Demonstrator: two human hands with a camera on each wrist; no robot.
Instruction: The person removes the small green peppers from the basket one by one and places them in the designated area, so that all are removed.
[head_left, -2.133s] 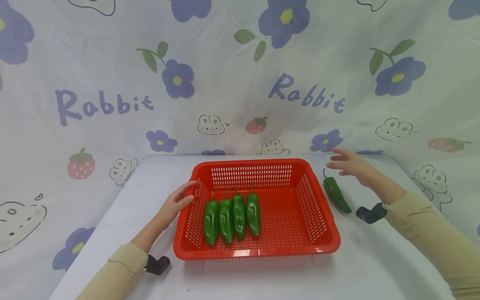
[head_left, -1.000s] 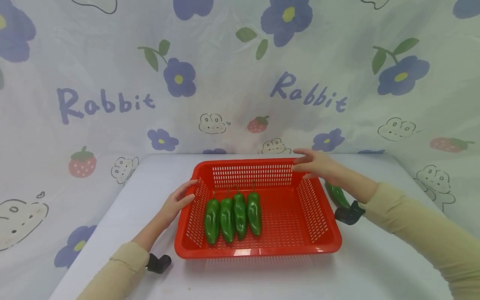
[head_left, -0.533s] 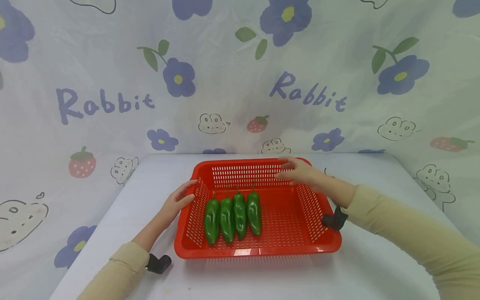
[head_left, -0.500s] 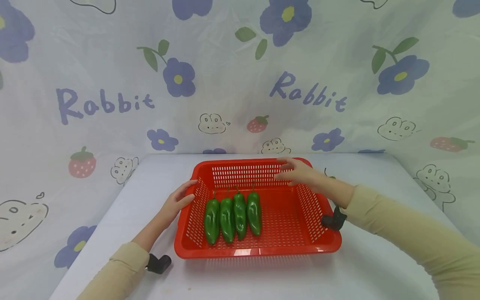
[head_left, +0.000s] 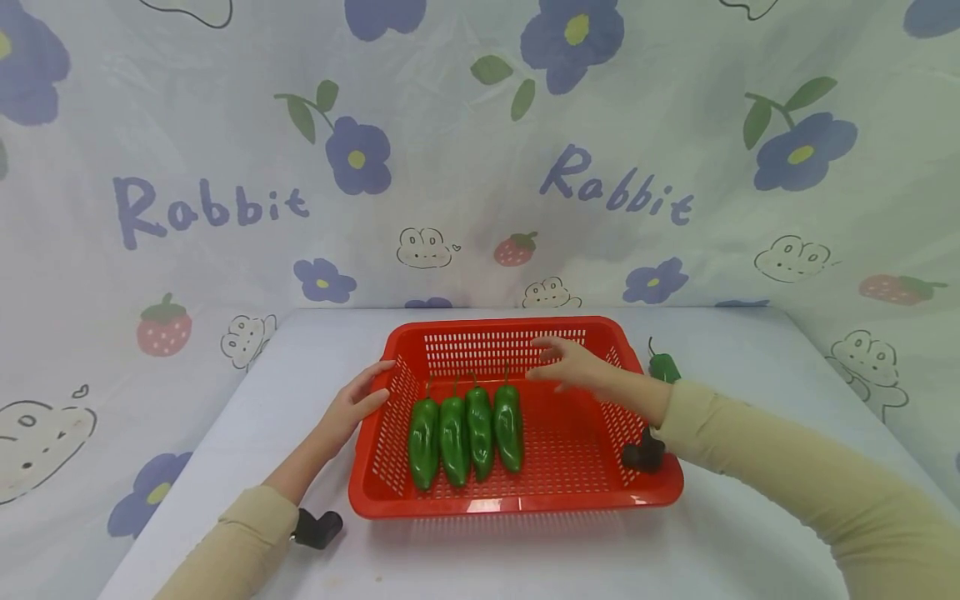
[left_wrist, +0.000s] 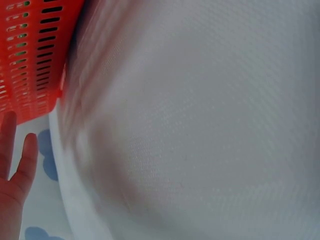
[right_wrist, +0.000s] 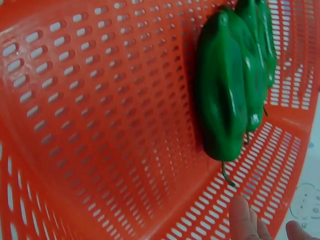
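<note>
A red plastic basket point(head_left: 517, 504) with slotted walls holds several green peppers point(head_left: 453, 442), side by side in its left half with stems pointing away. My right hand point(head_left: 573, 367) hovers over the basket's back right part, fingers spread and loosely bent, holding nothing. Nearest to it is the rightmost pepper point(head_left: 508, 429); in the right wrist view the fingertips point(right_wrist: 240, 207) appear just past that pepper's stem. At the left rim my left hand point(head_left: 348, 408) has its fingers extended against the basket. One more green pepper point(head_left: 663, 367) lies outside on the right, partly behind my right sleeve.
The basket stands on a white-covered table point(head_left: 450, 567). Behind it hangs a patterned cloth point(head_left: 465, 183) with flowers, strawberries and rabbits. A black wrist device point(head_left: 643, 454) on the right arm overlaps the basket's right wall.
My right hand has moved left, from above the pepper outside the basket to over the basket's inside, and a little lower. The peppers and my left hand have stayed put.
</note>
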